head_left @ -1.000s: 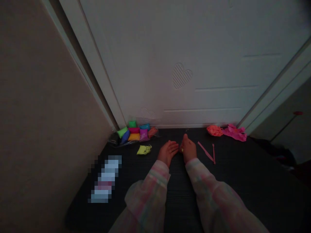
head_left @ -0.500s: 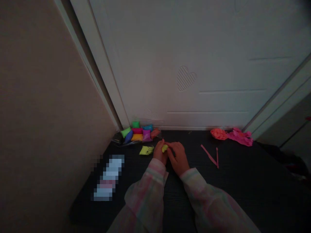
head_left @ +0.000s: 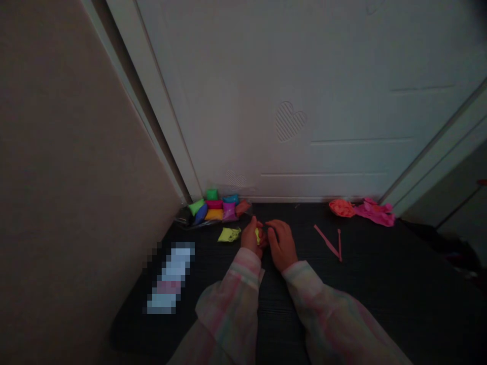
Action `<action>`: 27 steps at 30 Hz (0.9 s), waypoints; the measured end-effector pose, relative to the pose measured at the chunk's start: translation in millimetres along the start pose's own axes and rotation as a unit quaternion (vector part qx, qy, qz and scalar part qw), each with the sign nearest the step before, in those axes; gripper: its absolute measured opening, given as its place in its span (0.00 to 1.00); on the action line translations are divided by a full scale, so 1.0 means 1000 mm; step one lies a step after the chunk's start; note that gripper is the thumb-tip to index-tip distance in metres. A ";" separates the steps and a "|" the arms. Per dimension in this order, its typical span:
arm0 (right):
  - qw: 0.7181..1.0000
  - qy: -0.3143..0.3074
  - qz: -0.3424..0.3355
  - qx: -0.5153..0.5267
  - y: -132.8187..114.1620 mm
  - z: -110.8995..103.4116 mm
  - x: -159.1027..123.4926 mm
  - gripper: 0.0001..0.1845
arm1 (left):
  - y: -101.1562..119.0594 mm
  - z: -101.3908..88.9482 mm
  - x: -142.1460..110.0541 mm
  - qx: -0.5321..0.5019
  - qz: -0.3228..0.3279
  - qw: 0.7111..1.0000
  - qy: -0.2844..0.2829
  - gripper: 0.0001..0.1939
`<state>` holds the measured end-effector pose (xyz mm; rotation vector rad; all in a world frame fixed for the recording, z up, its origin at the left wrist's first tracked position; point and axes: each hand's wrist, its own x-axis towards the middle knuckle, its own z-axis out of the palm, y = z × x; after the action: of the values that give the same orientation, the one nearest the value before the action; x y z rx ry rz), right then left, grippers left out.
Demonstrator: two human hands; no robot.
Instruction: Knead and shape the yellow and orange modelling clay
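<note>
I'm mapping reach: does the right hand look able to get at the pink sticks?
Probably yes: the right hand seems to hold nothing, and the pink sticks lie to its right, with nothing seen in between.

You have a dark tabletop (head_left: 403, 274) with fine lines in its surface. By its far left corner lie coloured packets (head_left: 213, 204) in clear plastic; a yellow packet (head_left: 227, 234) sits just nearer you. Along the left edge is a pale, pixelated item (head_left: 170, 279). Towards the far right corner, your orange bundle (head_left: 342, 208) adjoins a crumpled pink piece (head_left: 376, 211). Nearer you, two slim pink sticks (head_left: 327, 242) form a V.
</note>
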<state>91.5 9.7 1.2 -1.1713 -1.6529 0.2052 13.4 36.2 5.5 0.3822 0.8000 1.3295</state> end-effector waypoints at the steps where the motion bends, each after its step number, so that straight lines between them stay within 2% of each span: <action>1: 1.000 -0.001 0.001 0.003 0.000 0.000 0.000 0.11 | 0.000 0.000 0.000 0.001 0.010 1.000 -0.004 0.12; 3: 1.000 -0.003 0.004 0.008 0.000 0.000 0.000 0.11 | 0.000 0.000 -0.001 0.004 0.026 1.000 -0.017 0.11; 6: 1.000 0.013 0.015 0.016 0.002 0.001 0.000 0.11 | -0.001 0.000 -0.002 0.013 0.036 0.999 -0.029 0.15; 10: 0.999 0.026 0.028 0.023 0.005 0.002 0.002 0.11 | -0.001 0.000 -0.002 0.024 0.031 0.999 -0.019 0.10; 13: 0.999 0.017 0.021 0.023 0.005 0.001 0.001 0.11 | 0.001 0.001 -0.003 0.003 0.014 0.999 -0.034 0.19; 16: 1.000 0.006 0.019 0.023 0.004 0.001 0.001 0.11 | 0.005 0.001 -0.004 -0.041 0.000 0.997 -0.062 0.22; 19: 0.999 0.004 0.021 0.029 0.004 0.002 0.001 0.11 | 0.007 0.002 -0.003 -0.095 -0.023 0.993 -0.073 0.17; 22: 0.998 0.030 0.040 0.047 0.007 0.002 0.002 0.11 | 0.005 0.002 -0.002 -0.131 -0.028 0.988 -0.071 0.05; 25: 0.991 0.077 0.083 0.064 0.012 0.003 0.004 0.12 | 0.000 0.002 0.000 -0.114 -0.005 0.993 -0.039 0.09; 27: 0.988 0.095 0.106 0.066 0.015 0.003 0.004 0.12 | -0.001 0.001 0.001 -0.092 0.006 0.995 -0.030 0.06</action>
<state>97.8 21.7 -6.6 -1.2251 -1.3286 0.3215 14.7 37.5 4.8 0.2806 0.6212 1.3848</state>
